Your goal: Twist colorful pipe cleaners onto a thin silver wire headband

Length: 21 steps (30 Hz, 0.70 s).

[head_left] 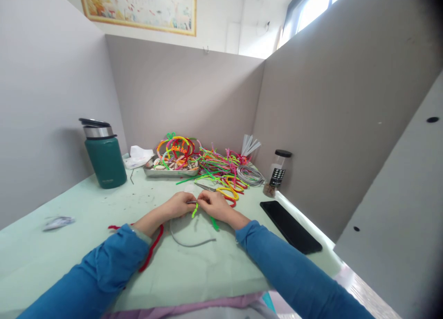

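My left hand [178, 205] and my right hand [216, 205] meet above the middle of the table, fingertips pinched close together. A yellow-green pipe cleaner [195, 211] with a twisted look hangs down between them. A grey band [188, 244] curves over the tabletop below, and its upper part runs up toward my left fingers. Under my right hand a bright green pipe cleaner end [215, 224] sticks out. A red pipe cleaner [153, 252] lies bent beneath my left wrist. Just beyond my fingers are scissors [206, 187], their blades pointing left. My fingers hide the exact grip.
A metal tray [171, 173] holds coloured pipe-cleaner hoops and small pieces. Beside it lie a heap of pipe cleaners [221, 164] and a grey coil [251, 176]. A green bottle [105, 157] stands left; a clear jar [277, 173] and black phone [290, 226] are right. Grey partitions [187, 88] surround the table.
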### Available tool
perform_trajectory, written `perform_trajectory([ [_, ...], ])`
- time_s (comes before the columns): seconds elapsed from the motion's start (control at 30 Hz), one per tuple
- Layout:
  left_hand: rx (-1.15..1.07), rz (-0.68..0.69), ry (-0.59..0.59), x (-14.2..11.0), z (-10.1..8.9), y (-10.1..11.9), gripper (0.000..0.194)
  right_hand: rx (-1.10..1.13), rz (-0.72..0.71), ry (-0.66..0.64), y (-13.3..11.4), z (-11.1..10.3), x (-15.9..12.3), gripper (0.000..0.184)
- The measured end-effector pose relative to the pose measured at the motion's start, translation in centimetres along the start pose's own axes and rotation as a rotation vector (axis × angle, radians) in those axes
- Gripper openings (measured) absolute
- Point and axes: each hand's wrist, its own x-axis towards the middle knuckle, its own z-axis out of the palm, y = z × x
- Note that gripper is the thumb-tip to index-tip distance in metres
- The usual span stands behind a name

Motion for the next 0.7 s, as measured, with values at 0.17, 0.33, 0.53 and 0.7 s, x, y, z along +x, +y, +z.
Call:
perform_trajectory([
  [0.17,0.024,0.021,0.006,0.0,0.0,0.1,0.022,0.0,-0.005,-0.002,0.1,0.1,0.0,0.015],
  [0.33,0.065,0.026,0.004,-0.2,-0.1,0.4,0.021,-0.015,-0.004,-0.004,0.1,0.1,0.0,0.015],
  [0.53,0.151,0.039,0.037,-0.4,-0.2,1.1,0.018,-0.023,-0.002,-0.008,-0.1,0.0,0.1,0.014],
  [0.7,0.162,0.044,0.061,-0.5,-0.3,1.3,0.016,-0.034,-0.019,-0.005,0.1,0.0,0.1,0.013],
])
